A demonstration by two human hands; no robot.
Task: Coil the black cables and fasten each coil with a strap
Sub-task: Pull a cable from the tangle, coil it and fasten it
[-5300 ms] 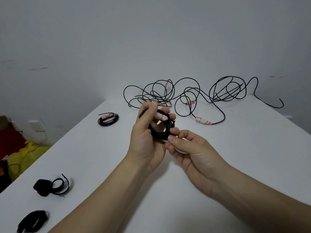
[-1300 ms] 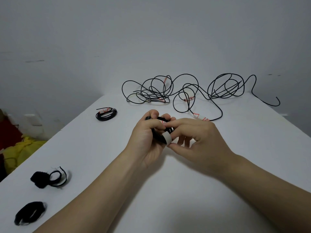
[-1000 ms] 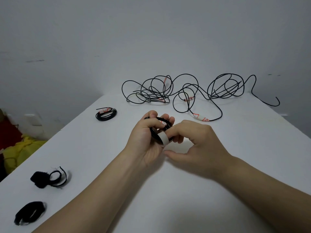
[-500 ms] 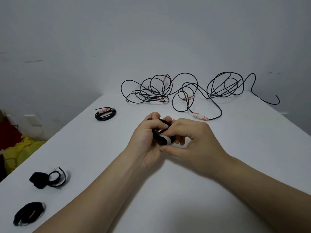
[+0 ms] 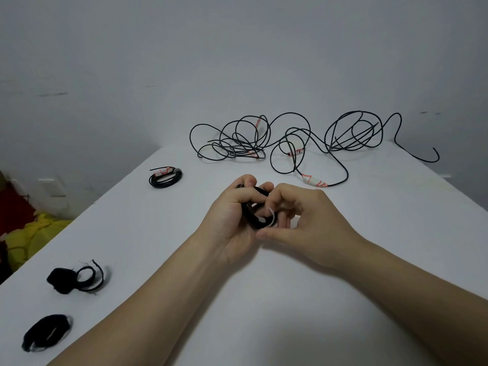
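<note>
Above table [image 5: 132, 233] | left hand [image 5: 232, 217] grips coil [image 5: 249, 215] | right hand [image 5: 311, 223] pinches strap [image 5: 264, 220], now wrapped closer

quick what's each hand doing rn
Left hand: fingers curled round the black cable coil, holding it.
Right hand: fingers pinching the white strap on that coil.

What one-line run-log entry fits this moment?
step: fastening | left hand: grips black coil | right hand: pinches white strap on it | done: strapped coil on table | pending: loose cables
</note>
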